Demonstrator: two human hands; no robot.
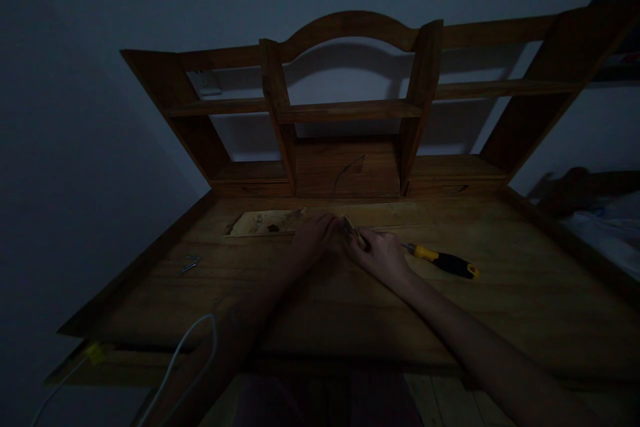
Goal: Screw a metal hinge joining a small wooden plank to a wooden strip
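Observation:
In the dim head view both my hands work close together over the middle of the wooden desk top [320, 320]. My right hand [383, 253] is closed around a small flat piece [356, 232] with a pale edge; its exact kind does not show. Just left of that piece is my left hand [315, 230], its fingers bunched, and whatever they pinch is too dark to make out. A yellow and black screwdriver [443, 260] lies right of my right hand, its tip partly hidden. Behind my left hand lies a thin wooden board [265, 221] with a dark knot.
Several small metal screws or pins [190, 265] lie on the left of the desk top. A wooden shelf unit [350, 110] with drawers stands along the back. A white cable [175, 353] runs past my left forearm, by a yellow object [96, 352] at the front edge.

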